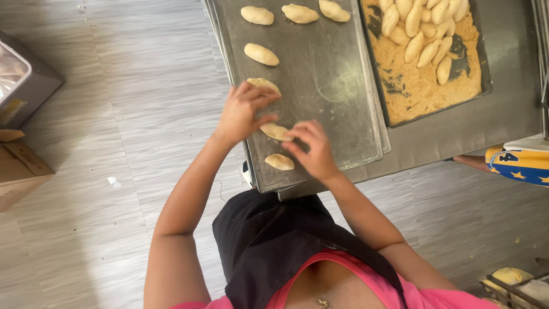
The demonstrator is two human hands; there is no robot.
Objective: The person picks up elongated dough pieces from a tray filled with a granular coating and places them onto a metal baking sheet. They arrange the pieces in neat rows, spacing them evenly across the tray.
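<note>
- Steel tray (320, 86) is lying on the counter (457, 126), carrying dough pieces along its left edge.
- Left hand (240, 114) and right hand (311, 149) are pinching one dough piece (274, 131) between their fingers, near the tray's bottom-left corner.
- Setting it gently, evenly spaced from its neighbours, looks wise.

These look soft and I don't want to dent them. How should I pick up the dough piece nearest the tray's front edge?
Take the dough piece across its narrow middle, from above. It lies flat, long axis sideways, with bare tray on both long sides.
</note>
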